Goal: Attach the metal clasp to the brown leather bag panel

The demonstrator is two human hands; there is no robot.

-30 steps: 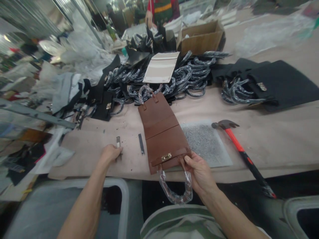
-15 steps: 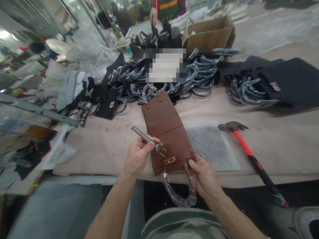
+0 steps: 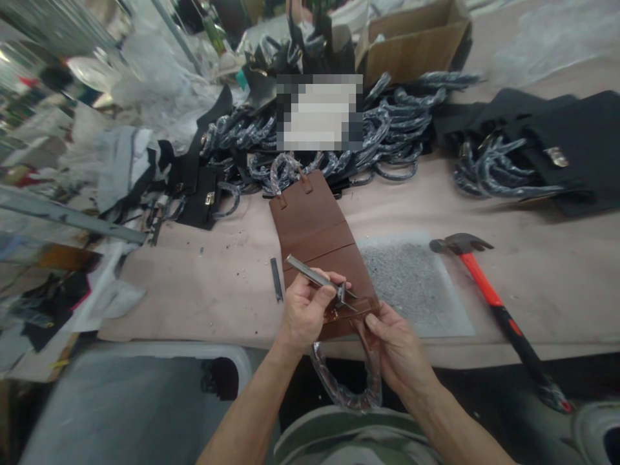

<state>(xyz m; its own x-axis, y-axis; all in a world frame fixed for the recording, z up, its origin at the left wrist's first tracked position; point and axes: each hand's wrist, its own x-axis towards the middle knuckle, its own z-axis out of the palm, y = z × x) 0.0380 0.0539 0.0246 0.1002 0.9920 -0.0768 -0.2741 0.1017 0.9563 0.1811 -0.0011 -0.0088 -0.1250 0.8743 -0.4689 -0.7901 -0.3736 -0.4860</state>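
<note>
Since 0.5 s ago left hand (image 3: 306, 312) has shifted right w/ metal tool (image 3: 316, 279) clenched in it, tip now over brown bag (image 3: 317, 236) at table's (image 3: 533, 278) near edge. Right hand (image 3: 393, 345) pinches bag's strap end. Cardboard box (image 3: 411, 45) at back, contents unclear.

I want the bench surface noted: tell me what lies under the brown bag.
The brown bag lies flat on the pinkish table, its right edge on a grey mat. Anything beneath its middle is covered.
</note>
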